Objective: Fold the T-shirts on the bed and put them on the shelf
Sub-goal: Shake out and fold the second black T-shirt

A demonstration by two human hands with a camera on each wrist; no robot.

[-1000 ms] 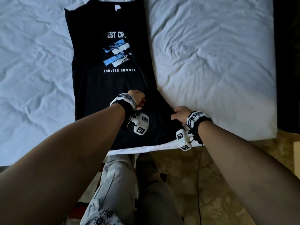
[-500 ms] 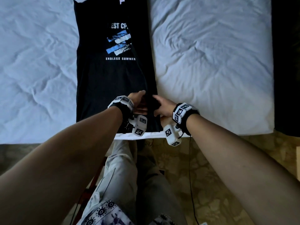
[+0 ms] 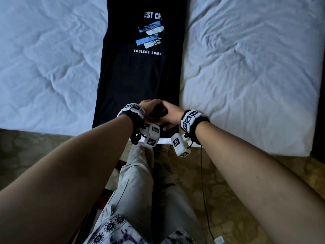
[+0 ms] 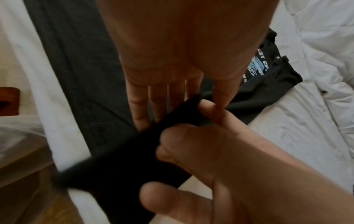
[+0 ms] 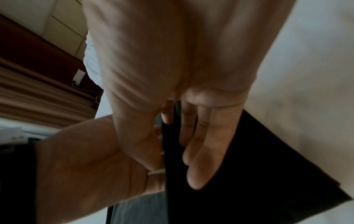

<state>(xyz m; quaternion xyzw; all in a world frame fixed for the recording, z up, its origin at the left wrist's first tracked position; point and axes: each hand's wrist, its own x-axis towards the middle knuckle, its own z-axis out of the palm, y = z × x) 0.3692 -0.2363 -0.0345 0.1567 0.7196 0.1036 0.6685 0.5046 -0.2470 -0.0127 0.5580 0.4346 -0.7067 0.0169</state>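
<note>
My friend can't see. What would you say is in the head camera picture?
A person's left hand and right hand meet on the near end of a black T-shirt, folded long and narrow on a white bed.

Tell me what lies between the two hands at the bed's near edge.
A raised fold of the black printed T-shirt: the right hand pinches it over the straight fingers of the left hand. The left wrist view shows it best.

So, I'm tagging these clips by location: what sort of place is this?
Probably a bedroom: a bed with rumpled white sheets, a black T-shirt laid out on it, and what looks like a brown curtain nearby.
</note>
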